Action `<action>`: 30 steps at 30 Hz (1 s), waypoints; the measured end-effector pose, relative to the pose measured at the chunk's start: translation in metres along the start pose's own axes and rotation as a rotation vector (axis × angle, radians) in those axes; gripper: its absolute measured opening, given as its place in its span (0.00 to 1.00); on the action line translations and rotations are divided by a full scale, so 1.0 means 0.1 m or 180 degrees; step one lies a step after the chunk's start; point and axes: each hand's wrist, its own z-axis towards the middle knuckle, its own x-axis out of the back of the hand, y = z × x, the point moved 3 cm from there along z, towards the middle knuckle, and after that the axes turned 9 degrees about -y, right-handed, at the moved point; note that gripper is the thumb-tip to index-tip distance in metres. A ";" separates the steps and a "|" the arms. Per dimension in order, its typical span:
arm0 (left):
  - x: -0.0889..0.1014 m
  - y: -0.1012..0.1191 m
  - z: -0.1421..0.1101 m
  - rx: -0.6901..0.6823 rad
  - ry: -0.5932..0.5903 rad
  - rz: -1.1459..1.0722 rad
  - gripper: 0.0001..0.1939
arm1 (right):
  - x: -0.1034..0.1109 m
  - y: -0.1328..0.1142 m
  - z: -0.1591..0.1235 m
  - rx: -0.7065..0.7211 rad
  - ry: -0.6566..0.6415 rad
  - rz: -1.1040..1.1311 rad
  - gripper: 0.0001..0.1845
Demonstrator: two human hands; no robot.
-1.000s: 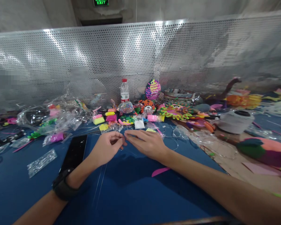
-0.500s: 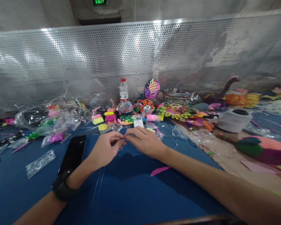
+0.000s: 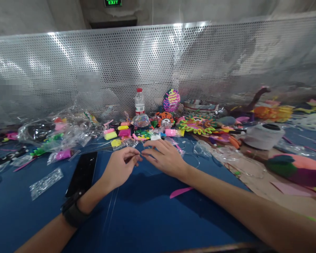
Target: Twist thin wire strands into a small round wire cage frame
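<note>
Left forearm (image 3: 46, 234) bare, chunky black wristband (image 3: 73, 213) around wrist; right forearm (image 3: 234, 203) bare down to hand (image 3: 165, 158)

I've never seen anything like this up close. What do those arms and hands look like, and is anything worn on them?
These are bare human hands, with no gloves or cables. The left hand has a wide black strap around its wrist, perhaps a watch band, though no watch face shows. The right hand has nothing on its wrist. Both forearms are bare, with no sleeves in view.

Thin strand (image 3: 112, 207) too fine to follow, blurred patch on perforated panel (image 3: 89, 81), right forearm (image 3: 260, 218) cut off
</note>
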 end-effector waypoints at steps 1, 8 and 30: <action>0.00 0.00 0.00 -0.0011 0.0003 0.0001 0.04 | 0.00 -0.01 0.00 0.0002 -0.0017 -0.0009 0.10; -0.02 0.01 -0.01 -0.0059 0.0005 0.0095 0.04 | -0.03 -0.05 0.02 0.0028 -0.0269 -0.0018 0.13; 0.04 -0.04 0.02 -0.0064 0.0296 -0.0349 0.05 | 0.00 -0.07 0.00 -0.1394 -0.0686 0.1304 0.12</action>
